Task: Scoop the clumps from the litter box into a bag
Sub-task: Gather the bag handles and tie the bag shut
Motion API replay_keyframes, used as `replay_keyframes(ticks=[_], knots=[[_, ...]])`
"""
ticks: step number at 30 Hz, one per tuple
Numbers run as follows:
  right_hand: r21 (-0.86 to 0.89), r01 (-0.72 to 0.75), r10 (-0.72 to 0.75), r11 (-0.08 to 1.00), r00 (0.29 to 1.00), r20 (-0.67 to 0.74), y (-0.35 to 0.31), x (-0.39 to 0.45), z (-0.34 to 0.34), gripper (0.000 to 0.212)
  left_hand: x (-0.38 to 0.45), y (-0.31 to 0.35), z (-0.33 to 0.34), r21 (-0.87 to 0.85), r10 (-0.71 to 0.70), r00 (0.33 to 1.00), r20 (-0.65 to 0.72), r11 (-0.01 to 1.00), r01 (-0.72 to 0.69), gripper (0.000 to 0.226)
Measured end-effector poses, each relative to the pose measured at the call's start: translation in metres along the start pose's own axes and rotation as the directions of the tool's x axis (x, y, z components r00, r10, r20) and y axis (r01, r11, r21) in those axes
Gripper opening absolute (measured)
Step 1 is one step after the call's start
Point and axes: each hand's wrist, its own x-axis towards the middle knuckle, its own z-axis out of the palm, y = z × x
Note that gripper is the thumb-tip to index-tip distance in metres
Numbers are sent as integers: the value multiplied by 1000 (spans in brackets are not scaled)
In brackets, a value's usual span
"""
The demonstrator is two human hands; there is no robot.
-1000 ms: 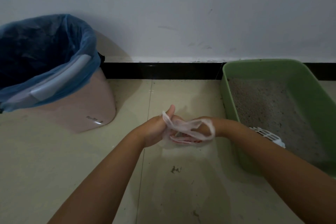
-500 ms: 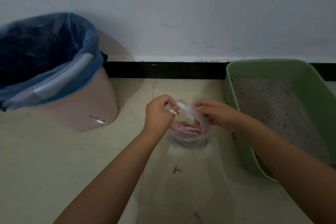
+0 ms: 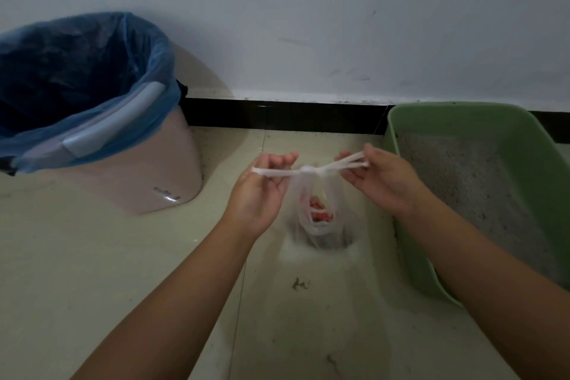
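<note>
Just left of the litter box (image 3: pixel 481 182), the left hand (image 3: pixel 262 191) and right hand (image 3: pixel 382 179) pinch the bag (image 3: pixel 314 194) handles, tightening its knot; next likely binning it.

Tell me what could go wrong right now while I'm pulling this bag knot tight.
1. The bag looks thin, and its handles are stretched taut between the left hand and right hand; a hard pull might tear them at the knot.
2. If a handle slips from the fingers, the hanging bag could drop to the floor and spill.
3. It hangs beside the litter box, so a swing could knock its rim.
</note>
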Motion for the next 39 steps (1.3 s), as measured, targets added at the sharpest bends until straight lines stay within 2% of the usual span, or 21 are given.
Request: replay_keyframes(ticks=[2,4,6,9,11,13,14,17,19,21,23,24,25,26,27,29,31,33,35,37,39], knots=[[232,18,-32,973,998,56,-1,-1,8,40,-3,1,0,-269,-14,999,46,963,26,54],[265,28,-46,964,997,61,1,3,11,48,-4,0,-1,-329,-34,998,55,943,50,57],[80,48,-43,996,997,-57,1,11,3,48,-2,3,-13,-191,-45,999,-21,981,40,47],[-418,16,-147,908,947,-285,6,17,-33,44,-1,3,-54,328,29,984,-174,944,30,37],[-681,-12,-237,732,933,-271,15,18,-50,45,-5,-1,-78,695,121,981,-150,719,18,29],[-897,1,-315,442,937,-154,21,17,-49,47,-7,-4,-90,931,156,988,10,358,-66,20],[-961,13,-316,278,945,-78,22,15,-44,46,-7,-2,-90,981,77,992,101,156,-112,17],[-996,60,-119,-59,991,66,25,6,-26,21,-7,-3,-102,829,-159,953,257,-471,-302,33],[-944,103,88,-314,993,79,29,1,-23,38,-7,-9,-110,617,-208,900,383,-668,-416,41],[-819,141,190,-557,981,39,34,1,-22,45,-11,-25,-109,661,-307,934,181,-665,-347,54],[-748,149,206,-647,978,17,38,1,-18,36,-13,-38,-96,844,-343,936,-80,-522,-120,55],[-750,156,214,-643,977,19,39,1,-16,32,-12,-45,-86,945,-330,934,-137,-325,24,51],[-756,163,230,-634,973,17,38,0,-12,31,-10,-52,-75,985,-328,929,-170,-46,164,48],[-760,177,251,-625,968,19,36,-2,-8,30,-8,-56,-62,929,-320,926,-198,240,281,46],[-759,198,277,-621,961,24,33,-3,-5,30,-4,-59,-50,826,-301,924,-235,440,353,44],[-750,240,326,-616,945,35,26,-6,1,29,5,-62,-33,706,-167,939,-301,622,337,36],[-778,254,346,-575,937,50,21,-9,2,28,12,-63,-21,737,11,943,-331,627,252,27],[-837,249,384,-487,922,51,15,-11,-1,23,18,-65,-14,756,74,948,-310,623,198,26],[-938,160,409,-308,912,21,0,-14,-11,12,17,-64,-7,781,146,962,-231,617,94,20],[-994,53,343,-98,939,16,-20,-17,-23,23,10,-60,-1,815,280,952,-124,576,-63,19],[-991,32,231,130,971,62,-33,-17,-36,31,1,-61,4,826,315,949,13,532,-187,15]])
